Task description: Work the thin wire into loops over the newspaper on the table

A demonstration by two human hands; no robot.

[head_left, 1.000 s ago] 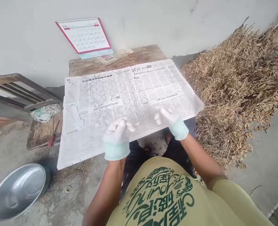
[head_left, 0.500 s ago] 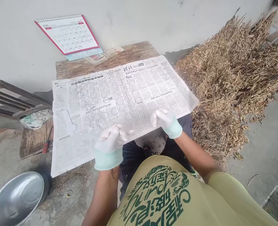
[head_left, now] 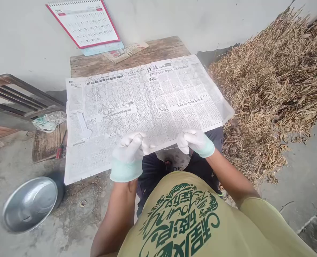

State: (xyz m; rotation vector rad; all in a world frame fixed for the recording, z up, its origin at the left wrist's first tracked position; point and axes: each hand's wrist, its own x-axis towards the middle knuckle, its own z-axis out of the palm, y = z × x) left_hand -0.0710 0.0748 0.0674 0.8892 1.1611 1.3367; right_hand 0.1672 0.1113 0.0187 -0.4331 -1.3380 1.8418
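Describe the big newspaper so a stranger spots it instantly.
Find the wooden table by the wall. Across its near part, the big newspaper spreads toward the gloved left hand and right hand. Unlike the smaller paper behind it, it carries many thin loops.

A newspaper [head_left: 147, 112] lies on the table [head_left: 161, 48], a calendar [head_left: 87, 26] behind it, far left; a chair [head_left: 26, 86] and, nearer, a basin [head_left: 31, 205] stand left, stalks [head_left: 268, 89] right.

Pale wall [head_left: 158, 21] above grey floor [head_left: 80, 225] (stained in places), wooden chair [head_left: 45, 144] left of plank table [head_left: 162, 49]
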